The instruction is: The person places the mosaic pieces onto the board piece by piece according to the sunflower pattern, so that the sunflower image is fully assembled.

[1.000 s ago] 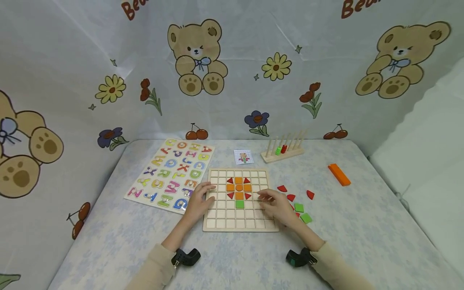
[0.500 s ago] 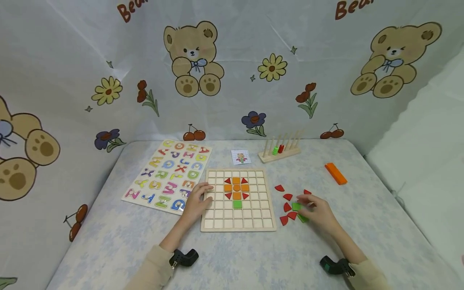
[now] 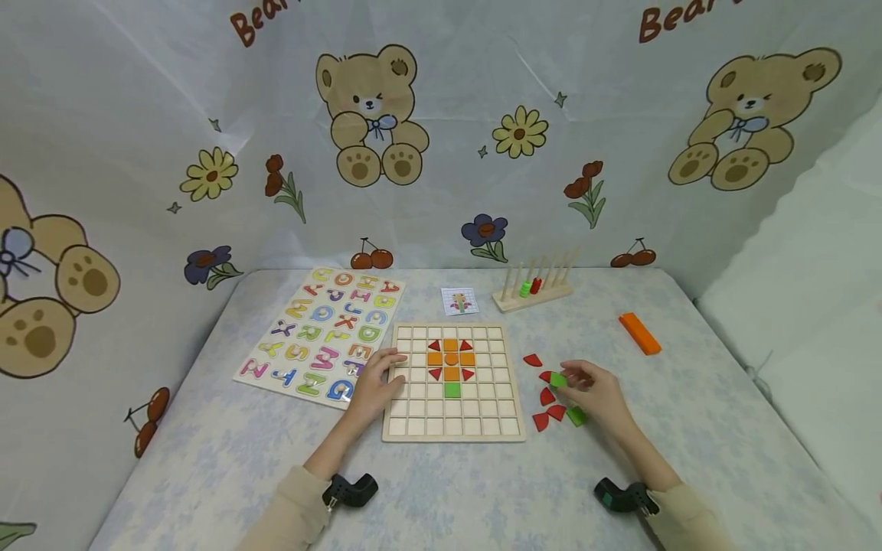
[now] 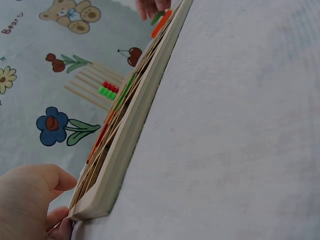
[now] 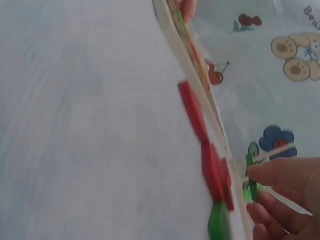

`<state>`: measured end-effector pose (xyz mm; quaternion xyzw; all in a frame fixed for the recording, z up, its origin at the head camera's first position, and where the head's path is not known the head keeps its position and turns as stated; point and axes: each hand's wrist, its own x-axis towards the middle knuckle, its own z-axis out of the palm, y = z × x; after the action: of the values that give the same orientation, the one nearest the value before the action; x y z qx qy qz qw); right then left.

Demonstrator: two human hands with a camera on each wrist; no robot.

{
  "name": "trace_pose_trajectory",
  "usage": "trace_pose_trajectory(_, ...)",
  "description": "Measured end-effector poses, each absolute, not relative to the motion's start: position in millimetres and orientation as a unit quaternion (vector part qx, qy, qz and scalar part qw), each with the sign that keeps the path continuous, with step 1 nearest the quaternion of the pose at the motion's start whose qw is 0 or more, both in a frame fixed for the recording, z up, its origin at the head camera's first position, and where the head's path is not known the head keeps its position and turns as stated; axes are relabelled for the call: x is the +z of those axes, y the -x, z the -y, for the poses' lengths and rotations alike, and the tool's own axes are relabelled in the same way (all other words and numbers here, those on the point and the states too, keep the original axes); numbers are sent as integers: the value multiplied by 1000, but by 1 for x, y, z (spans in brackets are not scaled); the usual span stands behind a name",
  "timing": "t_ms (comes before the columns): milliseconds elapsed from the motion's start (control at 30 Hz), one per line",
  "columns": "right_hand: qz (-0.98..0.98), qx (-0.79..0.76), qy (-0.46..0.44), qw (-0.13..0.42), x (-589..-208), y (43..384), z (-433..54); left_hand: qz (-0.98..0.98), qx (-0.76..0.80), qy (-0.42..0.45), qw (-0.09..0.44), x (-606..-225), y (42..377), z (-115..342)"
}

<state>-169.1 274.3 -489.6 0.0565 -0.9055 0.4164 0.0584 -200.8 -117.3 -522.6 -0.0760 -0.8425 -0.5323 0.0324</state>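
My right hand [image 3: 598,394] pinches a green square tile [image 3: 558,379] between thumb and fingers, to the right of the wooden grid board [image 3: 413,428]. In the right wrist view the tile [image 5: 251,177] is seen edge-on, raised off the table. My left hand [image 3: 375,383] holds the board's left edge, its fingertips over the rim. On the board lie orange squares [image 3: 450,373] and an orange round piece [image 3: 451,357], with red triangles [image 3: 468,374] at the corners. One green square [image 3: 452,390] sits just below them.
Several red quarter-round pieces [image 3: 540,422] and another green square [image 3: 576,415] lie by my right hand. Behind stand a pattern card [image 3: 459,301] and a peg rack [image 3: 537,297] with beads. An alphabet board [image 3: 317,337] lies left, an orange bar [image 3: 640,334] right.
My right hand has moved from over the board to the loose pieces on the right, and now has a green square tile lifted. My left hand stays at the board's edge.
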Motion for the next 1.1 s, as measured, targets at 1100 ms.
trace_pose_trajectory(1100,852,475,-219,-16,-496,161,-124,845,-528,84,33,-524,202,118)
